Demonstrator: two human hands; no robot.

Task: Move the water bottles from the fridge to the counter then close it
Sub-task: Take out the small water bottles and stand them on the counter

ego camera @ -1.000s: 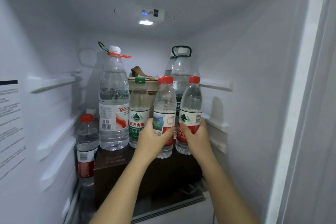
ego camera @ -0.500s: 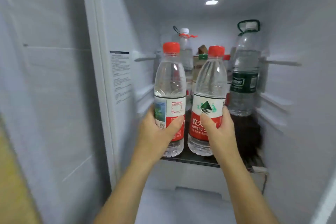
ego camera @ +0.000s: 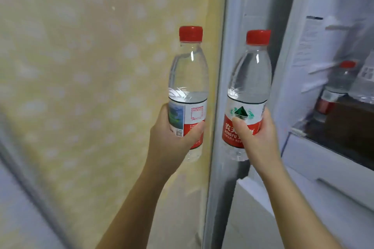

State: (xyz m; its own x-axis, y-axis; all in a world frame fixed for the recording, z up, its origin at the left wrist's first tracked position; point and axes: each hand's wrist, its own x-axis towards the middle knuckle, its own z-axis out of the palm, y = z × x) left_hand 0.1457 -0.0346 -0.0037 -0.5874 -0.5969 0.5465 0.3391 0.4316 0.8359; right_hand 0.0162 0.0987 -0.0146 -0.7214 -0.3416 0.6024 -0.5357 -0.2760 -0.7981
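Note:
My left hand grips a clear water bottle with a red cap and a red-and-white label, held upright in front of a yellow wall. Beside it my right hand grips a second red-capped water bottle with a green mountain logo, upright before the fridge's left edge. Both bottles are outside the fridge, whose open interior fills the right side. Another small red-capped bottle stands inside it by the left wall.
A yellow dotted wall fills the left and middle. The fridge's grey side edge runs top to bottom between the bottles. A dark box sits on the fridge shelf. A pale blurred surface crosses the lower left corner.
Both hands have pulled their bottles out of the fridge and swung them left. My view has turned left, so the fridge interior now lies at the right.

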